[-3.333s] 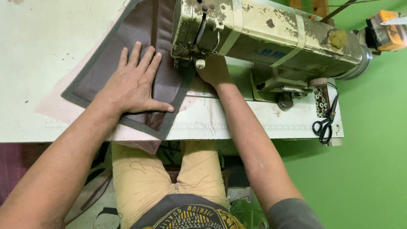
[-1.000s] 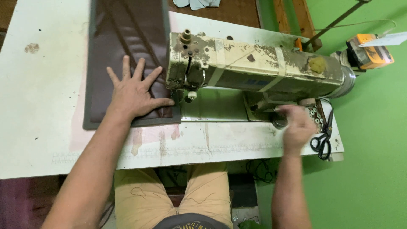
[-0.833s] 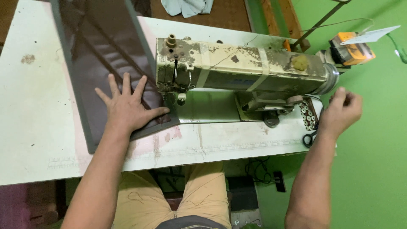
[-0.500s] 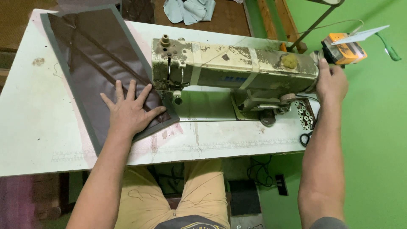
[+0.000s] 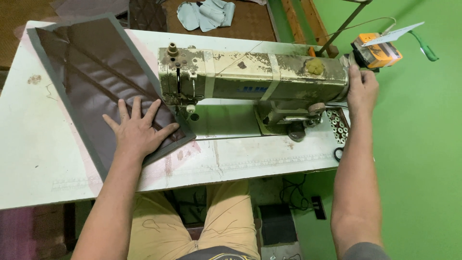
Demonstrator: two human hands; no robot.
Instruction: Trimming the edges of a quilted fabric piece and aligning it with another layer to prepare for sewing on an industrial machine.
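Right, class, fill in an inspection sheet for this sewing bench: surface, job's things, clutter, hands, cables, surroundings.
Surface: white table, stained and marked.
Job's things: dark brown panel with grey border lies flat, its near corner by the needle end of the worn sewing machine.
Clutter: tray of bobbins and scissors at the table's right edge.
Hands: left hand spread flat on the panel; right hand at the machine's right end.
Cables: wires on the floor under the table.
Surroundings: green floor; pale cloth behind the table; orange device.
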